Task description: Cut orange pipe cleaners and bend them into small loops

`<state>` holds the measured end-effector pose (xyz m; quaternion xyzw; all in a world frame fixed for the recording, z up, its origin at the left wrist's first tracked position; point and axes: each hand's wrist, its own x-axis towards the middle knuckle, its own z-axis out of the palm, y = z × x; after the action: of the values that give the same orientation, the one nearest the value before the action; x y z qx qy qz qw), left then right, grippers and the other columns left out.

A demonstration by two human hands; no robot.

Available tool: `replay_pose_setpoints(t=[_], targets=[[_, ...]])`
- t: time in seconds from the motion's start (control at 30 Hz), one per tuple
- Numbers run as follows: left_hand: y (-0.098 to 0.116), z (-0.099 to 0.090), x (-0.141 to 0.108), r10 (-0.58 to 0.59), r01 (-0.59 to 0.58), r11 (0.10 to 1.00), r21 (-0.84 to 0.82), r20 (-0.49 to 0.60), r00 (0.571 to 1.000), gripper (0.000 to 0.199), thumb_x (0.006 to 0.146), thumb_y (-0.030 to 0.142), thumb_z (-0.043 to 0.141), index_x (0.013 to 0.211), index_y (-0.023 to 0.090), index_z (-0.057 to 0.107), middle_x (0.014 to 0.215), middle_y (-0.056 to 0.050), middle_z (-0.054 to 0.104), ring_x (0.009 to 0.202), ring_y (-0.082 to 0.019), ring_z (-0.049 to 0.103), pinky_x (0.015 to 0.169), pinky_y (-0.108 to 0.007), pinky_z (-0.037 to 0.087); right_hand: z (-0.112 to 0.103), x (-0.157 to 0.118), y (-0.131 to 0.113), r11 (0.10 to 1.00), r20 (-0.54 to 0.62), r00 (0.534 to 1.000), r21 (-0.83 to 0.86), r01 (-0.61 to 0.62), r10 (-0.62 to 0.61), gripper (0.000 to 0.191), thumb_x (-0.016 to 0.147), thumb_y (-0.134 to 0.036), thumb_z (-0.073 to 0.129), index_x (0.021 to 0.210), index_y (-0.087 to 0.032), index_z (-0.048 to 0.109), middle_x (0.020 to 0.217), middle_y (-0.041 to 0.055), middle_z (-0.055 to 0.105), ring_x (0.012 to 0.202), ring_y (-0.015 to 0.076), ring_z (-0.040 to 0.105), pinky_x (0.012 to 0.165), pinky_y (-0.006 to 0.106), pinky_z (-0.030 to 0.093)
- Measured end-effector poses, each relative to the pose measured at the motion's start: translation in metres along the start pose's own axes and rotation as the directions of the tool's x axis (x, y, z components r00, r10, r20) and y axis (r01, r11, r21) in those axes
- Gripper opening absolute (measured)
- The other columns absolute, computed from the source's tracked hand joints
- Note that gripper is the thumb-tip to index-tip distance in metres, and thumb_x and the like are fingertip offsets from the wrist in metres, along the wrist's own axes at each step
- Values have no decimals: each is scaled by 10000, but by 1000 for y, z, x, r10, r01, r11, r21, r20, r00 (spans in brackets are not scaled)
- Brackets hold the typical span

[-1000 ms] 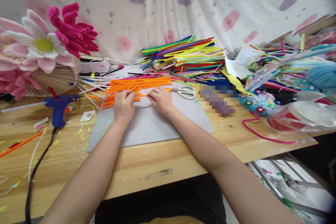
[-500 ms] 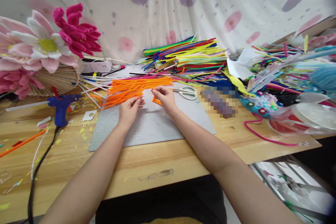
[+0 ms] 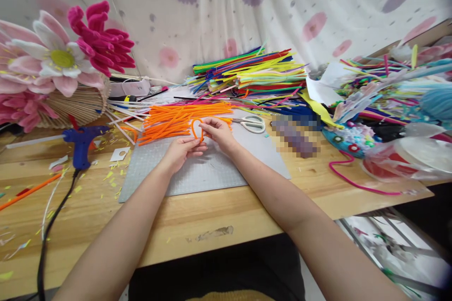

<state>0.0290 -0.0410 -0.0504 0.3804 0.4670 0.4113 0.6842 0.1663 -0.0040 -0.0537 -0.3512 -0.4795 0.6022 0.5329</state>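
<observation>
An orange pipe cleaner (image 3: 193, 128), bent into a loop, is held between my two hands above the grey cutting mat (image 3: 155, 169). My left hand (image 3: 184, 149) pinches its lower end between thumb and fingertips. On the other side, my right hand (image 3: 218, 132) grips the pipe cleaner with thumb and forefinger, close to the left fingertips. Just behind the hands lies a spread of straight orange pipe cleaners (image 3: 164, 124) on the mat's far edge. White-handled scissors (image 3: 252, 124) rest to the right of my right hand, their blades partly hidden by it.
A blue glue gun (image 3: 83, 146) with a black cord stands at left, below fabric flowers (image 3: 61, 59). Bundles of coloured pipe cleaners (image 3: 254, 73) are piled at the back. A plastic-wrapped roll (image 3: 406, 160) and a pink strand (image 3: 356, 186) lie at right.
My hands have come together, the left moving right. The orange pipe cleaner, earlier spread between them in a wider curve, now forms a small closed-looking loop.
</observation>
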Motion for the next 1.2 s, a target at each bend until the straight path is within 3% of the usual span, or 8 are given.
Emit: replay_pose_setpoints(t=[0.27,0.6,0.8,0.9,1.07,1.2], targets=[[-4,-2,4,-33,32,999,15,68,997,77,725,127,628,774,84,670,714,-68,687,619,-94,642,580,-159,524,1,-1,-3,998,21,999,23,-50,49,274,576,-355,696,689,-164,536,519,-66,513,442,34,387,429,184,222],[9,3,-3,-282,299,941,-159,122,952,124,814,96,514,731,99,606,615,-8,642,482,-58,607,410,-108,479,0,-2,-4,982,90,986,116,-148,138,271,595,-317,693,709,-168,498,546,-66,528,438,25,382,420,166,214],[8,4,-2,-330,356,909,-218,149,932,216,857,99,433,702,99,583,570,-3,626,458,-63,602,403,-118,485,-4,0,-2,964,154,972,173,-202,176,226,630,-276,677,724,-166,504,555,-59,518,451,28,392,415,150,237],[8,5,-4,-344,374,904,-206,167,924,241,860,80,412,685,97,578,543,-2,613,438,-65,592,389,-123,477,-8,2,-3,945,224,955,220,-243,193,205,683,-313,651,737,-157,530,574,-53,489,457,26,377,392,142,229],[8,5,-6,-371,420,891,-170,258,892,207,842,68,440,684,98,570,525,7,591,419,-61,574,376,-118,455,-11,1,-4,870,397,882,305,-387,253,243,799,-384,554,852,-149,586,641,-35,479,453,23,340,366,134,257],[5,5,-6,-379,440,881,-173,299,876,223,855,76,413,689,102,561,509,15,573,410,-60,565,380,-126,454,-10,2,-3,814,392,870,371,-446,298,255,838,-367,517,835,-122,589,605,-38,448,429,12,297,346,110,267]])
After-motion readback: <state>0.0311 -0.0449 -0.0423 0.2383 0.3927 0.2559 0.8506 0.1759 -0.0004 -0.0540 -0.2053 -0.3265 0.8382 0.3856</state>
